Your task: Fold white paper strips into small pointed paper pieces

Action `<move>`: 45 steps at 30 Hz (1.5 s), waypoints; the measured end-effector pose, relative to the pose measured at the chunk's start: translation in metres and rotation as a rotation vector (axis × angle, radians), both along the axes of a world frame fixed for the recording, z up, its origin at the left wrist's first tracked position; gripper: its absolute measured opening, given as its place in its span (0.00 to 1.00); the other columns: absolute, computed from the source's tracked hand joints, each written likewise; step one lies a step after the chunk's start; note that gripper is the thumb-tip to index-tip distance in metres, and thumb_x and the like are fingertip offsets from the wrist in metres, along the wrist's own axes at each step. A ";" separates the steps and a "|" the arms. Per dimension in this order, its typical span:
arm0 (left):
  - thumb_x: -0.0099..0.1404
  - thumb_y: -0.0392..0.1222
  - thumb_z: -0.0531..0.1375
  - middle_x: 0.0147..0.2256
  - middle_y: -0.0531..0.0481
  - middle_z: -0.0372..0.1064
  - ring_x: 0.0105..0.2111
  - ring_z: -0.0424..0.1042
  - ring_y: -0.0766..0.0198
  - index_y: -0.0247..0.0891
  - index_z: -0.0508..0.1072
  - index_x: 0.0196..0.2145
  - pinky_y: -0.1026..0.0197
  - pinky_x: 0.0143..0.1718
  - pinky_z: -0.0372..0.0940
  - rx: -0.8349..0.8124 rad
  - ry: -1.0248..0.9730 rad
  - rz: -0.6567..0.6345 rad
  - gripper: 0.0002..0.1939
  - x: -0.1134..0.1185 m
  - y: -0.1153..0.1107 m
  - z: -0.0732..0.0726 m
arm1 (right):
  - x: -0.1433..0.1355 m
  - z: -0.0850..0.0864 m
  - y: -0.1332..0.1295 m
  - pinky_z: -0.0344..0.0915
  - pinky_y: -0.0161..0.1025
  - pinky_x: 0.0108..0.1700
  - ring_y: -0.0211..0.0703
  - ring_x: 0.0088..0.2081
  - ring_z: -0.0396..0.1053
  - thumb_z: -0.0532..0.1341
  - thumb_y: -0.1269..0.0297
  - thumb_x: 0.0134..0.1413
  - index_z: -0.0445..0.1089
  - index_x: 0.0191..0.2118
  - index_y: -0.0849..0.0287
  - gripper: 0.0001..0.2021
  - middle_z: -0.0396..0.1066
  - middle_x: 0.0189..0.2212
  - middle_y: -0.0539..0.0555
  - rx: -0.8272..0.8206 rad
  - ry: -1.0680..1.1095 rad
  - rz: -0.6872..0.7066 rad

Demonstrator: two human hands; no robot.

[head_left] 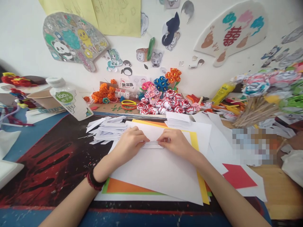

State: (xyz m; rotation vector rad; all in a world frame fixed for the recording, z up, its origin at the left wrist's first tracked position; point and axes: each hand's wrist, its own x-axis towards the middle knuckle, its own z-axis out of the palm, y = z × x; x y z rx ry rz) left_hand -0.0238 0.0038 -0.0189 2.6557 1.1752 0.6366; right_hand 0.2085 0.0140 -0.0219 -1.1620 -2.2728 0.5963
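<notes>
A small folded strip of white paper point(152, 145) lies over the large white sheets point(156, 171) in the middle. My left hand point(132, 140) pinches its left end between thumb and fingers. At its right end, my right hand point(174, 141) is closed on it in the same way. Orange, yellow and green sheets show beneath the white ones. Just left of my left hand is a loose pile of folded white strips point(107, 128). Behind my right hand sits a neat stack of small white papers point(178, 119).
Red-and-white paper flowers point(171, 104) and orange flowers point(104, 92) line the back by the wall. A white bottle point(71, 101) leans at the back left. On the right are a red sheet point(239, 176) and a bundle of stemmed flowers point(255, 104).
</notes>
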 end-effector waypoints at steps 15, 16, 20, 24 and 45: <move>0.71 0.43 0.51 0.29 0.47 0.72 0.33 0.65 0.60 0.39 0.75 0.43 0.56 0.33 0.51 0.216 0.251 0.010 0.14 0.007 -0.015 0.012 | -0.002 0.002 -0.012 0.50 0.39 0.31 0.41 0.30 0.59 0.54 0.73 0.63 0.73 0.31 0.60 0.12 0.66 0.24 0.52 0.542 -0.422 0.177; 0.71 0.42 0.51 0.28 0.48 0.71 0.33 0.65 0.60 0.39 0.74 0.44 0.56 0.33 0.50 0.238 0.269 0.015 0.13 0.008 -0.015 0.011 | -0.003 0.003 -0.013 0.50 0.39 0.31 0.41 0.30 0.59 0.54 0.73 0.63 0.73 0.32 0.60 0.12 0.65 0.24 0.52 0.547 -0.435 0.175; 0.70 0.38 0.52 0.26 0.50 0.70 0.33 0.63 0.60 0.41 0.74 0.42 0.55 0.32 0.49 0.301 0.328 0.000 0.11 0.010 -0.016 0.005 | -0.005 0.005 -0.016 0.50 0.40 0.31 0.41 0.31 0.60 0.55 0.73 0.62 0.73 0.34 0.60 0.09 0.66 0.25 0.52 0.556 -0.477 0.148; 0.70 0.36 0.52 0.27 0.50 0.69 0.32 0.62 0.59 0.39 0.73 0.41 0.55 0.33 0.49 0.334 0.366 -0.026 0.10 0.009 -0.018 0.004 | -0.008 0.008 -0.018 0.50 0.41 0.32 0.43 0.33 0.61 0.56 0.72 0.61 0.73 0.38 0.60 0.07 0.68 0.26 0.53 0.633 -0.528 0.140; 0.68 0.35 0.55 0.28 0.51 0.68 0.33 0.63 0.59 0.37 0.71 0.37 0.55 0.34 0.49 0.345 0.436 -0.044 0.05 0.008 -0.021 0.002 | -0.016 0.002 -0.024 0.46 0.41 0.30 0.43 0.31 0.61 0.58 0.74 0.59 0.72 0.30 0.62 0.08 0.68 0.23 0.52 0.727 -0.593 0.115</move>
